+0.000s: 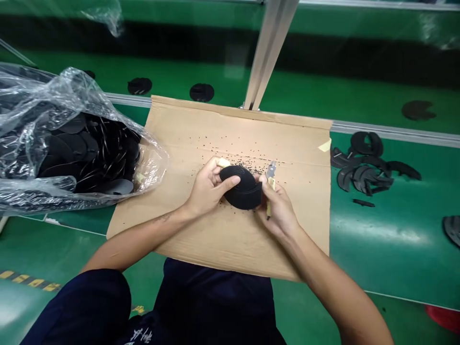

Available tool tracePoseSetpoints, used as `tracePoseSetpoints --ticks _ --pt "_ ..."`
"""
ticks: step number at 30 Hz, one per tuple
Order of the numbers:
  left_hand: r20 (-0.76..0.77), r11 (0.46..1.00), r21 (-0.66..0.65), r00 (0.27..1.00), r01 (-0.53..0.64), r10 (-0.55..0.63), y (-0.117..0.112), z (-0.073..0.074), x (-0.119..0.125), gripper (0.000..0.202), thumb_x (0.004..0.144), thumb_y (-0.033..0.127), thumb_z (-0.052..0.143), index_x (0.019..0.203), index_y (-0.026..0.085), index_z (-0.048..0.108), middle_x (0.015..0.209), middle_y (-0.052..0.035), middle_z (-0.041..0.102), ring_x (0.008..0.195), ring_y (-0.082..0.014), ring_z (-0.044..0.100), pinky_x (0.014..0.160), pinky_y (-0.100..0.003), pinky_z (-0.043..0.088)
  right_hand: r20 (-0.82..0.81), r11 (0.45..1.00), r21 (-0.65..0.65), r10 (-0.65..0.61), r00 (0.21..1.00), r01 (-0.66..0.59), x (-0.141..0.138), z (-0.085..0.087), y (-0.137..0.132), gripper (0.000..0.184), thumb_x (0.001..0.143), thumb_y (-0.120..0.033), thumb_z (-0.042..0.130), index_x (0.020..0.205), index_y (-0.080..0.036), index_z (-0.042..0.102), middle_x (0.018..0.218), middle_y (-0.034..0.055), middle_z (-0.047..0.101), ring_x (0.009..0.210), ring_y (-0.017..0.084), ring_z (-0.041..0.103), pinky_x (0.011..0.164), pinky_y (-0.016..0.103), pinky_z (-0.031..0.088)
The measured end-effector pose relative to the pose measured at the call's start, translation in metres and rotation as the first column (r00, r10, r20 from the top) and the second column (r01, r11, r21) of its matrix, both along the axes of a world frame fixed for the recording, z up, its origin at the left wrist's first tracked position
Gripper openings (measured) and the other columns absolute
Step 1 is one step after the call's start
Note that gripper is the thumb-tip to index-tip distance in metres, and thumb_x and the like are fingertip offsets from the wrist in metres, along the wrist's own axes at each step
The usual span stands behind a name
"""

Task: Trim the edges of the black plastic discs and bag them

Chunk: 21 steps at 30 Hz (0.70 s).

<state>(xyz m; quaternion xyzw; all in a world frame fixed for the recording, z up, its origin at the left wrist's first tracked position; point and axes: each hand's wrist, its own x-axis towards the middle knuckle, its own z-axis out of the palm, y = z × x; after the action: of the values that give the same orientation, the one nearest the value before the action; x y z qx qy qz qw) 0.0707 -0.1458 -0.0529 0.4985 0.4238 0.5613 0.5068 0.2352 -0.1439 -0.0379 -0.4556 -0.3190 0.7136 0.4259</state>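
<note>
A round black part with curved ridges and a notch at its right side is held over the cardboard. My left hand grips its left edge, thumb on top; a pale wrap covers a fingertip. My right hand is closed around a utility knife with a yellowish handle, its blade end pointing up and away. The fingertips of that hand also touch the part's right edge. Small black scraps lie scattered on the cardboard just beyond the part.
A cardboard sheet covers the bench. On the left, a clear plastic bag spills many black discs. Curved black pieces are heaped at right on the green surface. A metal post rises behind the cardboard.
</note>
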Motion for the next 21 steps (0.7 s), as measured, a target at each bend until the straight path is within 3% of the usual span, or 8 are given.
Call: tracePoseSetpoints --ticks 3,6,9,11,15,21 --pt "-0.062 0.994 0.05 0.993 -0.099 0.102 0.002 -0.003 -0.001 0.039 0.089 0.049 0.073 0.099 0.022 0.046 0.085 0.0016 0.069 0.074 -0.0097 0.071 0.067 -0.02 0.058 -0.001 0.998 0.055 0.018 1.0 -0.018 0.003 0.0 0.001 0.042 0.074 -0.064 0.08 0.085 -0.025 0.072 0.087 0.0004 0.073 0.081 0.015 0.069 0.072 0.026 0.057" --pt "-0.124 0.986 0.077 0.98 -0.149 0.158 0.002 -0.004 -0.004 0.037 0.091 0.048 0.072 0.102 0.023 0.046 0.086 0.0019 0.068 0.074 -0.01 0.07 0.069 -0.021 0.058 0.035 0.994 0.101 0.03 0.999 -0.033 0.003 0.0 0.0 0.044 0.068 -0.061 0.086 0.09 -0.025 0.074 0.092 0.0011 0.074 0.085 0.018 0.069 0.081 0.032 0.059" --pt "-0.222 0.985 0.125 0.965 -0.116 0.142 0.001 -0.003 -0.007 0.036 0.093 0.044 0.069 0.115 0.023 0.05 0.1 -0.0023 0.07 0.087 -0.0125 0.071 0.079 -0.024 0.059 0.095 0.991 0.134 0.0 0.995 -0.013 0.002 -0.001 -0.003 0.045 0.059 -0.048 0.095 0.092 -0.025 0.076 0.086 -0.0016 0.072 0.078 0.016 0.066 0.08 0.031 0.058" --pt "-0.323 0.983 0.164 0.938 -0.079 0.129 0.0 -0.001 -0.01 0.034 0.095 0.041 0.067 0.119 0.021 0.053 0.108 -0.005 0.07 0.096 -0.0146 0.07 0.086 -0.026 0.059 0.13 0.987 0.159 -0.026 0.991 0.005 0.002 -0.003 -0.004 0.044 0.059 -0.048 0.095 0.091 -0.025 0.076 0.082 -0.0023 0.071 0.074 0.015 0.064 0.077 0.031 0.057" --pt "-0.456 0.966 0.248 0.871 -0.073 0.183 -0.002 0.001 -0.015 0.028 0.094 0.038 0.068 0.111 0.018 0.057 0.103 -0.0039 0.069 0.092 -0.0133 0.068 0.081 -0.023 0.057 0.218 0.977 0.211 -0.072 0.973 0.026 0.002 -0.005 -0.006 0.043 0.061 -0.051 0.093 0.089 -0.023 0.076 0.081 -0.001 0.069 0.071 0.015 0.06 0.07 0.03 0.054" --pt "-0.58 0.841 0.541 0.728 0.007 0.367 -0.002 0.008 -0.015 0.022 0.095 0.031 0.066 0.113 0.019 0.062 0.095 -0.0036 0.068 0.086 -0.0149 0.064 0.078 -0.028 0.054 0.214 0.976 0.217 -0.067 0.974 0.02 0.001 -0.002 -0.006 0.041 0.062 -0.052 0.092 0.085 -0.023 0.074 0.075 -0.0024 0.064 0.067 0.013 0.056 0.067 0.029 0.053"
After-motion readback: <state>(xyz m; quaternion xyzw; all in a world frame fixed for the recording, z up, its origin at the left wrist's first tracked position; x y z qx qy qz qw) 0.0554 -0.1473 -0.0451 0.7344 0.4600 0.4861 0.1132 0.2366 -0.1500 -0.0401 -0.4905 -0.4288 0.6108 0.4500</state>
